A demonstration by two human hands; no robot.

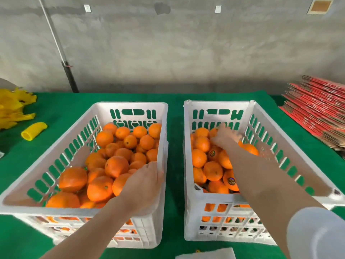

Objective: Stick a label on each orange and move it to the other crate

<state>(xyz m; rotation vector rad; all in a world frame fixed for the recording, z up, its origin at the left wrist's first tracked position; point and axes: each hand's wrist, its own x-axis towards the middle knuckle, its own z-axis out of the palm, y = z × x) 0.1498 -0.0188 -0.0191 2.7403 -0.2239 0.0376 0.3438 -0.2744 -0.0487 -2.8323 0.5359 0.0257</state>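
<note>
On green surface (175,139), 2 white slotted crates sit side by side w/ a narrow gap btwn them. Left crate (130,105) is piled high w/ oranges (115,165), heap reaching near the rim at its near end. Right crate (218,103) holds a lower batch (198,157) of the same fruit; a dark round label (212,153) shows on one near the middle, a second label (231,181) on one nearer the person. Left grip (143,182) sits back-up over the near right corner of the left pile, fingers curled down against that crate's right wall; can't tell if it's closed on the rim, on fruit or on nothing. Right grip (226,136) is at the far end of the right crate, low on the fruit there, motion-blurred, so open or closed can't be told. White sleeve (317,232) covers the right upper arm. Far left on the surface: heap of yellow foam nets (11,107), plus 1 rolled yellow net (33,130) just beside it. Far right: stack of flat red cartons (317,113). Behind: grey wall (186,43) w/ a pole (56,40) leaning on it. Pale sheet (205,254) at bottom edge.
</note>
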